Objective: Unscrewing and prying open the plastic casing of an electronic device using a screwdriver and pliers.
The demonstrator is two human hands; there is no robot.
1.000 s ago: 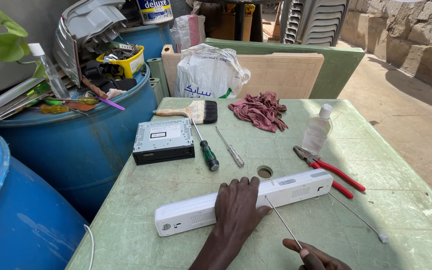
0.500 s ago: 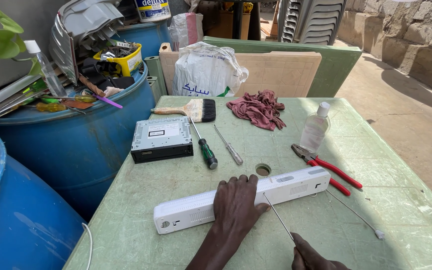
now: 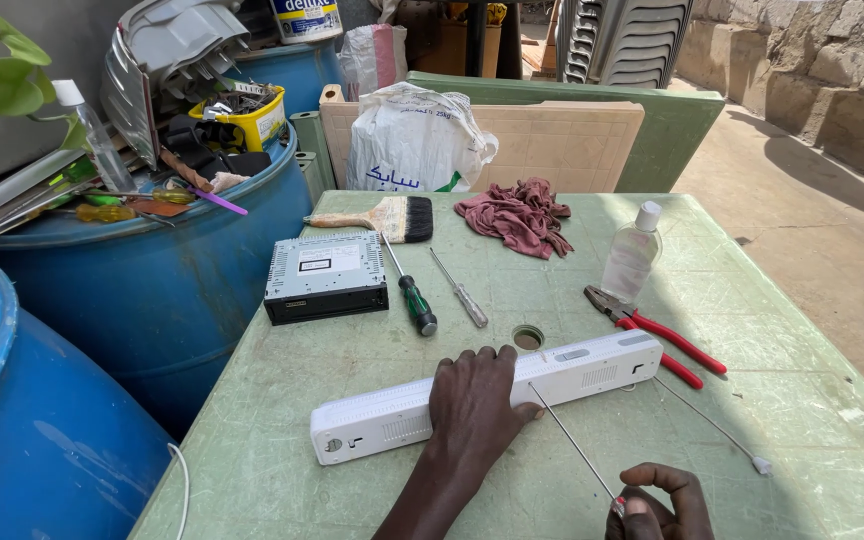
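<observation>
I am working at a pale green plastic table point(image 3: 282, 400), and I am reporting from left to right.

A black and grey car stereo unit point(image 3: 326, 277) is lying near the table's left edge, with a green-handled screwdriver point(image 3: 413, 296) and a smaller clear-handled screwdriver point(image 3: 460, 289) just beside it.

My left hand point(image 3: 474, 405) is pressing flat, fingers spread, on the middle of the long white plastic bar-shaped device point(image 3: 487, 396), which is lying slantwise across the table in front of me. Compared with a second ago, this hand is sitting in the same place and the device is not shifting; I judge it is being held steady.

My right hand point(image 3: 658, 503) is pinching the near end of a thin metal rod point(image 3: 572, 441), fingers closed narrow around it. The rod's far tip is now touching the device's near edge beside my left fingers. The hand is showing more fully than before.

Red-handled pliers point(image 3: 657, 334) are lying just beyond the device's right end.
</observation>
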